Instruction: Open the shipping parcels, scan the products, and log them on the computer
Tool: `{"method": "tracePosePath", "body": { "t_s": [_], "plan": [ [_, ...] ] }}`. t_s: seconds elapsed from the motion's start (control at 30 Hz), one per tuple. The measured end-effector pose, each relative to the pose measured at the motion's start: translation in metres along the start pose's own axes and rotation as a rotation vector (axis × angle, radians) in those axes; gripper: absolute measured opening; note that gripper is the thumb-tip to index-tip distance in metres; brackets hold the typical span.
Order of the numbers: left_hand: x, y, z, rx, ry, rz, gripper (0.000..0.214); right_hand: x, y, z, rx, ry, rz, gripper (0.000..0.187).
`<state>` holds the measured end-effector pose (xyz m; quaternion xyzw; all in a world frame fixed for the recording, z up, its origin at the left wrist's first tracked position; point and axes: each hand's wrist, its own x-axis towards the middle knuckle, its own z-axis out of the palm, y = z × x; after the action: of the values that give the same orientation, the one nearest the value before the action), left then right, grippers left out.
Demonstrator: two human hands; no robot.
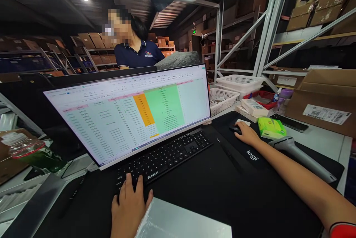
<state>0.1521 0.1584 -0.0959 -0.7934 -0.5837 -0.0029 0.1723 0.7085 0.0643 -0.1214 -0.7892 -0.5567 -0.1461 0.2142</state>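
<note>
My left hand [129,204] lies flat with its fingers stretched onto the near left corner of a black keyboard [167,154]. My right hand [246,133] is cupped over a black mouse [235,128] on a black desk mat [250,189]. A wide monitor [130,112] showing a spreadsheet with orange and green columns stands behind the keyboard. A flat silver-wrapped package [180,221] lies at the near edge, just right of my left hand.
A grey barcode scanner [300,156] lies beside my right forearm. A green packet [271,127], white boxes [254,107], white baskets [225,97] and a cardboard box [328,101] sit to the right. A person in a dark polo [139,54] stands behind the monitor. Shelving surrounds the desk.
</note>
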Motion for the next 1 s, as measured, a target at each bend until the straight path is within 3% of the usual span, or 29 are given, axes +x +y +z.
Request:
{"method": "tracePosePath", "body": {
  "t_s": [0.17,0.47,0.67,1.0],
  "plan": [
    [-0.0019,0.0000,-0.0022,0.022,0.019,0.014,0.059,0.0002,0.0028,0.0041,0.003,-0.015,-0.008,0.049],
    [-0.0011,0.0006,-0.0037,0.015,-0.001,0.009,0.057,0.0002,0.0023,0.0013,-0.009,0.038,0.019,0.036],
    [-0.0014,0.0007,-0.0069,0.024,-0.034,0.014,0.059,0.0005,0.0063,0.0062,-0.026,0.026,0.007,0.049],
    [-0.0017,0.0014,-0.0100,0.027,-0.047,0.014,0.059,-0.0004,0.0078,0.0068,-0.029,0.024,0.005,0.052]
  ]
}}
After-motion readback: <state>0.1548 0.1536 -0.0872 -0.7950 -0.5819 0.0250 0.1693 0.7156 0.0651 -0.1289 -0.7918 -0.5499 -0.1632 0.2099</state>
